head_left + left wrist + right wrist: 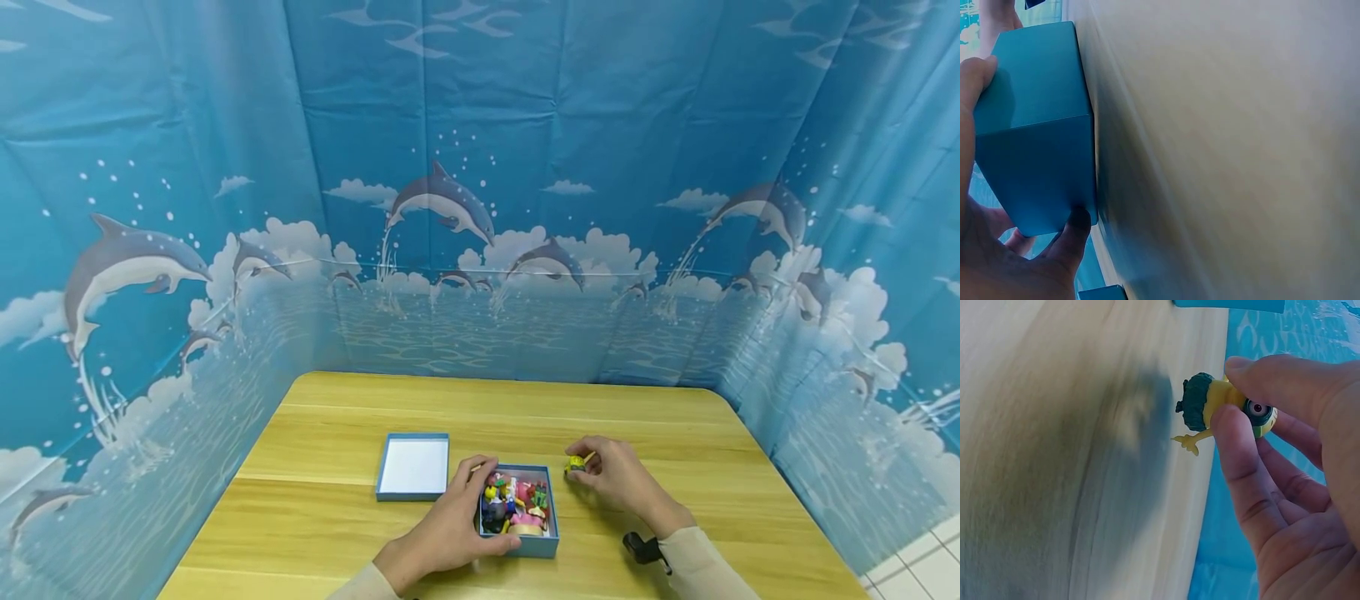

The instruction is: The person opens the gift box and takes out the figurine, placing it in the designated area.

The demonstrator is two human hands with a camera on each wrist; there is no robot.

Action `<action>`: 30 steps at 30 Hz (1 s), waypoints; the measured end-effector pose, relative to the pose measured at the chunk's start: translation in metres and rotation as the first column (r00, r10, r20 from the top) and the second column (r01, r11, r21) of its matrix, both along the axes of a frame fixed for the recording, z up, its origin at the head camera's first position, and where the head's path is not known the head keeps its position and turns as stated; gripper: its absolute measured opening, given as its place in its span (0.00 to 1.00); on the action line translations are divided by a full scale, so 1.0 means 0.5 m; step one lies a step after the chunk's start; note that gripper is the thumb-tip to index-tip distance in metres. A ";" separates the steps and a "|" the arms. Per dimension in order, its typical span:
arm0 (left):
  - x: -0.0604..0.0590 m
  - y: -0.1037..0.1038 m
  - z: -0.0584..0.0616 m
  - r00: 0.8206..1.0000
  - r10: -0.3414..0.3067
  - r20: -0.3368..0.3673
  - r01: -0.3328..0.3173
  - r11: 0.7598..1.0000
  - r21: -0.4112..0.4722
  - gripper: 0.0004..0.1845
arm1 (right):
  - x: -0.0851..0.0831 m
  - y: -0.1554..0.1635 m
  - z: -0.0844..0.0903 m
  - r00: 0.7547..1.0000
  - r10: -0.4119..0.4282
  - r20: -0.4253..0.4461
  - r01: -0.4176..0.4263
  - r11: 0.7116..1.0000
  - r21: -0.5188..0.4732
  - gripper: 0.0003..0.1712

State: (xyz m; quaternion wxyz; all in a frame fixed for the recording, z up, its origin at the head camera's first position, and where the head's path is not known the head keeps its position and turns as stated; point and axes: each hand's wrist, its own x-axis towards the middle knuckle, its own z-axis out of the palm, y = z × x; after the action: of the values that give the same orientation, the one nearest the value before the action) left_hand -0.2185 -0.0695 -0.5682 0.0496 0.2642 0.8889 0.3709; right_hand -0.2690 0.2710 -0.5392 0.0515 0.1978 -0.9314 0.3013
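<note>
A blue open-topped box [537, 547] filled with small colorful toy figures [517, 502] stands on the table. My left hand [453, 521] grips it from the left, thumb at the near side and fingers at the far side. The left wrist view shows the blue outer walls of the box [1035, 175] between thumb and fingers. To the right of the box, my right hand [624, 477] pinches a yellow toy figure [575, 463]. In the right wrist view this figure [1219, 397] has one round goggle eye, a dark green leafy skirt and an outstretched arm, held just off the tabletop.
A blue box lid [414, 467] with a white inside lies left of the box, inner side up. The wooden table [360, 408] is bounded at the back and sides by a blue dolphin-print curtain [480, 333]. A black device [643, 548] is at the right wrist.
</note>
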 end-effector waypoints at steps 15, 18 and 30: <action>-0.001 0.000 0.001 1.000 -0.001 -0.002 0.001 1.000 -0.001 0.66 | -0.005 0.001 -0.016 0.998 -0.002 0.058 0.003 1.000 -0.014 0.17; -0.001 0.001 0.001 1.000 0.000 -0.001 0.000 1.000 -0.005 0.66 | -0.006 0.003 -0.018 0.998 0.007 0.061 -0.006 1.000 -0.021 0.18; 0.000 0.001 0.001 1.000 -0.001 -0.009 0.001 1.000 -0.007 0.65 | -0.005 0.003 -0.022 0.997 -0.002 0.073 0.004 1.000 -0.027 0.19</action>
State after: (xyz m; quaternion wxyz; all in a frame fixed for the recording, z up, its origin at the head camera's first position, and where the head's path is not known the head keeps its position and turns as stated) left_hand -0.2182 -0.0689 -0.5674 0.0466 0.2660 0.8903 0.3666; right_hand -0.2717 0.2723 -0.5500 0.0208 0.1845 -0.9287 0.3210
